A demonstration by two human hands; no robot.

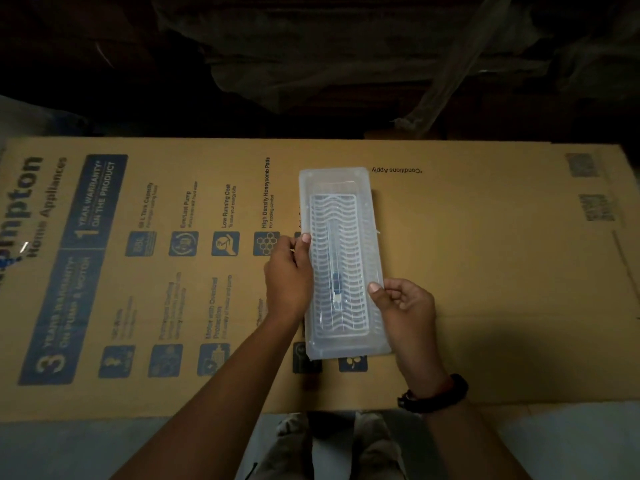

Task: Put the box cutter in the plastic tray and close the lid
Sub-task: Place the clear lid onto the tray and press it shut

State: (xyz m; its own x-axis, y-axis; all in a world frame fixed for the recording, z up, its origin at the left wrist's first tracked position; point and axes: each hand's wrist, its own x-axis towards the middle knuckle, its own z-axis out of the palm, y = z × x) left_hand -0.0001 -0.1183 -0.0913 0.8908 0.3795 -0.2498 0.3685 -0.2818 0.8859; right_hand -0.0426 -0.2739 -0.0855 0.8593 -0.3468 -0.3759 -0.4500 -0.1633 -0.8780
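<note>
The box cutter (336,284) lies inside the plastic tray (341,261), mid-frame on the cardboard (485,254). We see the lid (332,178) on top. Our left hand (289,271) and right hand (405,306) pinch its long edges. It looks light, bendy and slippery, so holding the edges seems best.

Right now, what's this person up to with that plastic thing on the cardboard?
A person is packing a box cutter into a clear plastic tray that lies on a flattened cardboard box. The cutter already lies inside, seen through the translucent lid, which is down over the tray. The left hand grips the tray's left edge and the right hand presses its right edge near the closer end, thumb on top. Whether the lid has snapped fully shut can't be told.
</note>
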